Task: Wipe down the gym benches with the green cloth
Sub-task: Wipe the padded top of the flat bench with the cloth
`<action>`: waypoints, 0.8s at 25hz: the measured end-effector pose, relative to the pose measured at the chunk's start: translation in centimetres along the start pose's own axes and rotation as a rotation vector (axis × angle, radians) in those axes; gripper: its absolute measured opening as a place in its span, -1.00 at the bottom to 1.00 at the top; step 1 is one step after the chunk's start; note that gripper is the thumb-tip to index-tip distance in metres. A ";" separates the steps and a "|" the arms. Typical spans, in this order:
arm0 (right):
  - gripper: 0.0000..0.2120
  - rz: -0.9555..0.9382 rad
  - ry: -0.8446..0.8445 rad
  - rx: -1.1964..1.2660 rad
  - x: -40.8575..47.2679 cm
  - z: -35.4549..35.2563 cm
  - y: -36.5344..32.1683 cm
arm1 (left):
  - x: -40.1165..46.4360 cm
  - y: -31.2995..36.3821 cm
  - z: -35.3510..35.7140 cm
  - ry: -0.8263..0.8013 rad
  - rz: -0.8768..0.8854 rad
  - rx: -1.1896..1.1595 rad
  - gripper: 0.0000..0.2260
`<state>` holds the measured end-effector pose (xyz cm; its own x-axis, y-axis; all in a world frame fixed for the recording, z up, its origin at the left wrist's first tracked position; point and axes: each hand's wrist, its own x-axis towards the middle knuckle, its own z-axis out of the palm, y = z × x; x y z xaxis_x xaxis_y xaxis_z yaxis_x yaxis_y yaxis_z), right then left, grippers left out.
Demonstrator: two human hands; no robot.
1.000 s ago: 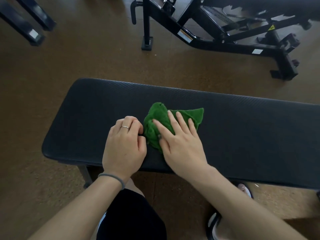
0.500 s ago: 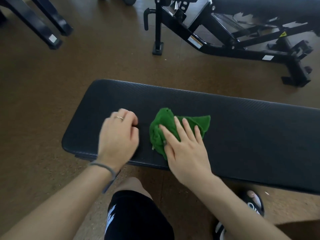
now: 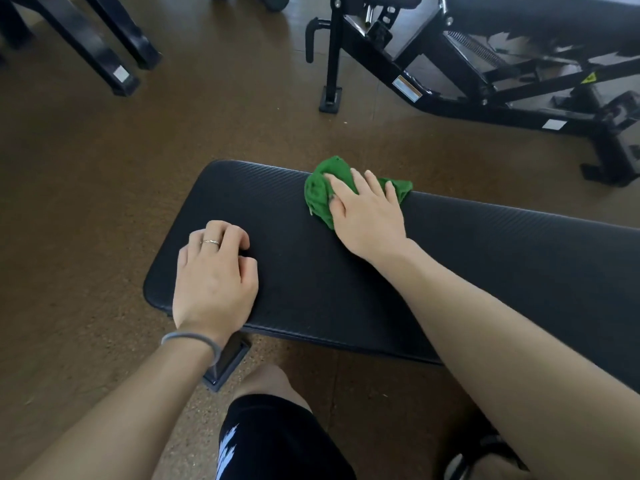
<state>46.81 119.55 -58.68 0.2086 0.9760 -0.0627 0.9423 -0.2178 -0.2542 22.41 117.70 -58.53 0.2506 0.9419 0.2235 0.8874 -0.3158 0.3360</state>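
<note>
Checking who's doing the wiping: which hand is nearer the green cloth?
Right. The right hand presses flat on the green cloth; the left hand rests apart from it on the bench.

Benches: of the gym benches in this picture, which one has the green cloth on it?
The flat black bench nearest the person. The right hand presses the green cloth on its far edge. The adjustable bench behind carries no cloth.
</note>
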 end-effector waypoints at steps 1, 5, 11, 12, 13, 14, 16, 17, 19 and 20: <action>-0.52 0.026 0.000 0.001 0.4 0.0 -0.4 | 0.0 0.0 0.0 0.004 0.000 -0.004 -0.91; -0.49 -0.101 0.064 -0.030 -6.0 1.2 -4.0 | -0.2 0.0 0.2 0.026 0.015 -0.012 -0.92; -0.54 -0.281 -0.006 -0.029 -0.3 1.5 -7.9 | -0.1 -0.1 0.1 0.027 0.009 -0.009 -0.91; -0.55 -0.274 -0.013 -0.027 1.2 1.4 -7.8 | 0.0 -0.1 0.0 0.028 0.007 -0.014 -0.92; -0.55 -0.269 -0.012 -0.024 2.0 1.3 -7.0 | 0.0 -0.2 0.1 0.026 0.004 -0.019 -0.92; -0.54 -0.256 0.002 -0.032 2.2 1.0 -5.6 | 0.0 -0.2 0.1 0.023 -0.001 -0.023 -0.92; -0.52 -0.171 0.069 -0.071 1.5 0.1 -1.1 | 0.0 -0.2 0.0 0.025 -0.007 -0.030 -0.92; -0.52 -0.099 0.095 -0.075 0.8 -0.8 1.6 | 0.0 -0.2 0.0 0.030 -0.007 -0.033 -0.91; -0.54 0.061 0.081 -0.040 -1.2 -2.5 6.0 | -0.1 -0.1 0.1 0.036 -0.010 -0.036 -0.90; -0.55 0.117 0.067 -0.030 -2.0 -3.0 7.1 | -0.2 0.0 0.1 0.036 -0.014 -0.037 -0.89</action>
<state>53.86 116.10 -57.48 0.3338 0.9423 -0.0249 0.9176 -0.3308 -0.2204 22.43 117.56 -58.69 0.2235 0.9418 0.2510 0.8755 -0.3072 0.3730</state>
